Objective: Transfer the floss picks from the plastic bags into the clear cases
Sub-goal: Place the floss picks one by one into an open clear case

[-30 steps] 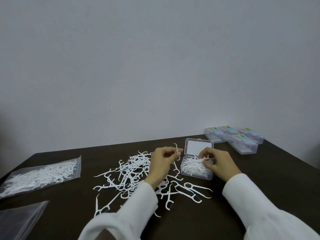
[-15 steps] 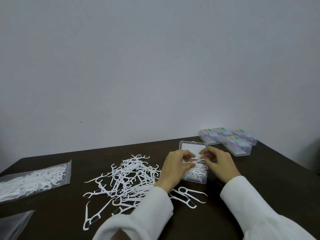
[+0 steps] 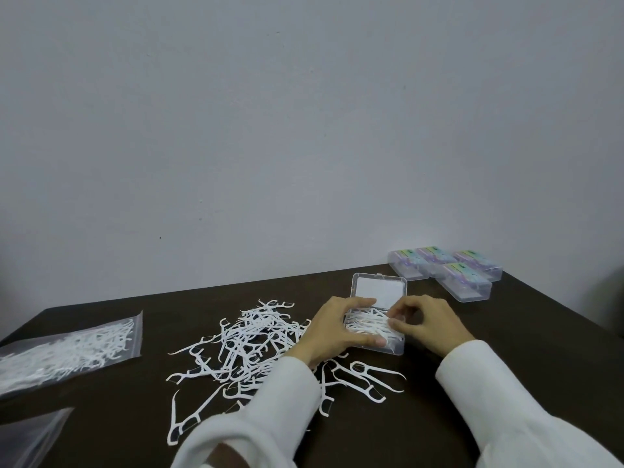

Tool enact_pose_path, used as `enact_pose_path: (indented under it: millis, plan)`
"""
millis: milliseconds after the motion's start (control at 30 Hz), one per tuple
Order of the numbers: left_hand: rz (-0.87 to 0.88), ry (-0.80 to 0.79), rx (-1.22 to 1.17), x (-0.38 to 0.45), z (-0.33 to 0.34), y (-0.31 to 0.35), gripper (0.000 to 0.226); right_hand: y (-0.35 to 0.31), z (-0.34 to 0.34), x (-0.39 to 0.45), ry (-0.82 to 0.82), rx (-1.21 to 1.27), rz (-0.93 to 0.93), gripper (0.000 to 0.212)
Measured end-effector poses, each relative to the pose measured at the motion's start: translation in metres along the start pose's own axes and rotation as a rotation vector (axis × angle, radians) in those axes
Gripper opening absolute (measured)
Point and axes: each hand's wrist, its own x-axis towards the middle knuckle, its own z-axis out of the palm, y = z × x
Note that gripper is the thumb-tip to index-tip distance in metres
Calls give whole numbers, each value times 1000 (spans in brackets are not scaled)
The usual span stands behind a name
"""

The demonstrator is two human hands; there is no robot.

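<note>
Two hands at open clear case (image 3: pixel 398 347), left hand (image 3: pixel 341 327) gripping its left end, right hand (image 3: pixel 427 320) fingers pinching crosswise floss picks (image 3: pixel 369 324)

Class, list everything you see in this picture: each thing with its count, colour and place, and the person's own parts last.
Table: one, dark brown, against the wall.
Wall: pale grey, behind the table.
Open case: one, clear, centre of the table, lid up, floss picks inside.
Closed cases: four, clear with coloured labels, far right corner.
Loose floss picks: a heap, too many to count, white, left of the open case.
Full bag: one, clear, white picks inside, left side.
Second bag: one, clear, bottom left corner, contents unclear.
Left hand: grips the open case's left end.
Right hand: fingers curled at the picks in the case.
Sleeves: two, white.
</note>
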Motion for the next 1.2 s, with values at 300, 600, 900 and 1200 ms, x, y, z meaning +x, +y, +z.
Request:
enact_pose_path:
  millis: [300,600,900,1200]
  plan:
    - [46,105,44,5,7,1,52,0,2,2,112,61,-30,18]
    - [14,175,2,7,11,-2,40,-3,2,1,220,190,-48,12]
    - [0,112,-80,5,-7,-11,40,1,9,4,81,108,-33,18]
    - [-27,81,-127,7,-9,-15,19,0,3,2,49,37,-56,11]
